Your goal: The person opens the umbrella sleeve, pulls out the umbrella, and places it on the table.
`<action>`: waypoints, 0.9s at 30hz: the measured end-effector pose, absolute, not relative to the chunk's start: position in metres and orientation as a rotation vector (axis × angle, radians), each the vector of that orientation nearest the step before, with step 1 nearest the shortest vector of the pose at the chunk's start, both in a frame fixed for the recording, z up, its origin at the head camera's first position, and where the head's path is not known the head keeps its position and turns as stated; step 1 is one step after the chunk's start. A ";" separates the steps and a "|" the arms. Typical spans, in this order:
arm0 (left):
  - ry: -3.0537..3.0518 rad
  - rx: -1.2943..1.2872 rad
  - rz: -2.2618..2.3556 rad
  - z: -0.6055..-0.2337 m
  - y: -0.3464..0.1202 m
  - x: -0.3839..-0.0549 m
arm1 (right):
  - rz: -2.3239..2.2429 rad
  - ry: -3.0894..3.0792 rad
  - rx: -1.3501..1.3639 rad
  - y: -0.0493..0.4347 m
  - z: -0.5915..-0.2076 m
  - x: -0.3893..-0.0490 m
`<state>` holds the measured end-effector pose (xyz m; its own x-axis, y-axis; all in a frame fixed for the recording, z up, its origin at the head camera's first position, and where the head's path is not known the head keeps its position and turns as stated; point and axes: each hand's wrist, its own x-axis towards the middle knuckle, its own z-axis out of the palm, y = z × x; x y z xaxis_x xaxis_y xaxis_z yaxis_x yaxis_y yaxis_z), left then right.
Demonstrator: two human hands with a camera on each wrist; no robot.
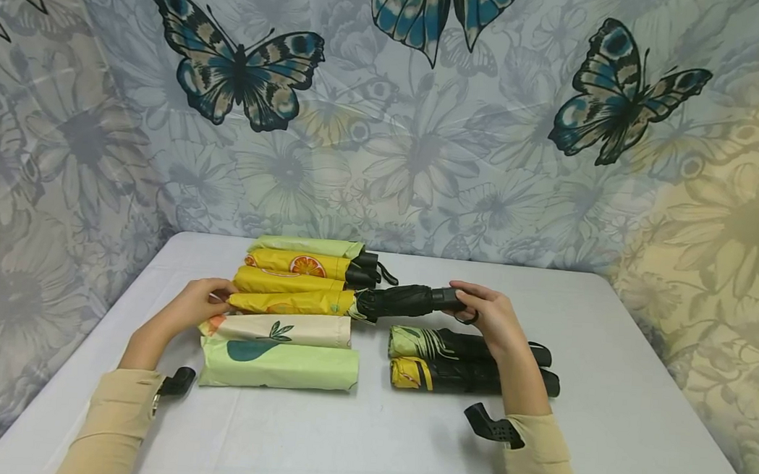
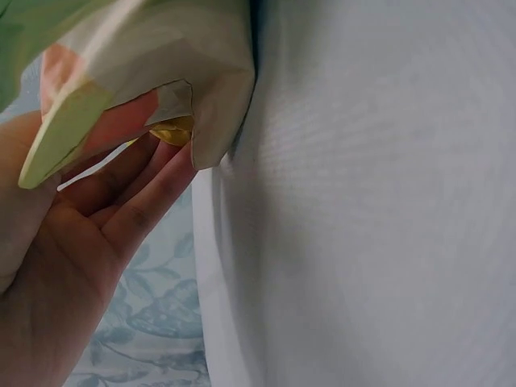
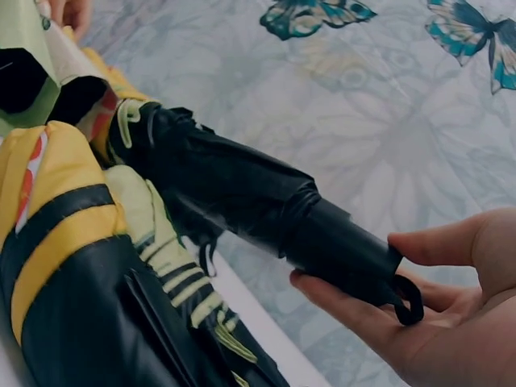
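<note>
A folded black umbrella [image 1: 395,302] lies partway inside a yellow umbrella sleeve [image 1: 297,303], its pale green printed edge bunched at the sleeve's mouth. My right hand [image 1: 488,316] grips the umbrella's black handle [image 3: 347,246] between thumb and fingers, and a small wrist loop [image 3: 409,300] hangs at its end. At the sleeve's far left end, my left hand [image 1: 195,305] pinches the yellow fabric. In the left wrist view a cream sleeve [image 2: 218,89] partly covers those fingertips. That cream sleeve and a light green sleeve [image 1: 280,366] lie flat in front of the yellow one.
Behind are sleeved umbrellas: one light green [image 1: 307,246] and two yellow, including one with orange slices [image 1: 306,264], black handles facing right. Two bare folded umbrellas, green-edged [image 1: 415,342] and yellow-edged [image 1: 410,374], lie below my right forearm. A butterfly-printed cloth [image 1: 423,160] hangs behind the white table [image 1: 341,445].
</note>
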<state>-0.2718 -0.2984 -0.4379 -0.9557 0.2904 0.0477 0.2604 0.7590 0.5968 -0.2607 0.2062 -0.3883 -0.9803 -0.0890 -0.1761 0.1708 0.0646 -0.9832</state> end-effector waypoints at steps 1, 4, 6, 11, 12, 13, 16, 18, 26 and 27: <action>2.899 0.453 0.974 -0.438 -0.299 -0.272 | -2.030 2.142 0.077 0.208 -0.388 -0.260; 2.893 0.449 0.974 -0.438 -0.299 -0.271 | -2.046 2.122 0.058 0.211 -0.388 -0.260; 2.889 0.446 0.974 -0.438 -0.299 -0.271 | -2.059 2.110 0.052 0.214 -0.388 -0.260; 2.887 0.440 0.975 -0.437 -0.298 -0.271 | -2.069 2.114 0.060 0.219 -0.387 -0.259; 2.887 0.440 0.973 -0.437 -0.298 -0.271 | -2.075 2.114 0.065 0.220 -0.387 -0.259; 2.886 0.437 0.973 -0.437 -0.298 -0.271 | -2.082 2.113 0.070 0.222 -0.386 -0.259; 2.885 0.431 0.970 -0.436 -0.298 -0.270 | -2.102 2.104 0.075 0.227 -0.385 -0.259; 2.882 0.429 0.969 -0.436 -0.298 -0.270 | -2.123 2.088 0.084 0.231 -0.384 -0.259; 2.874 0.434 0.980 -0.436 -0.298 -0.270 | -2.185 2.041 0.087 0.249 -0.381 -0.256; 2.874 0.436 0.981 -0.437 -0.298 -0.270 | -2.188 2.038 0.087 0.251 -0.381 -0.255</action>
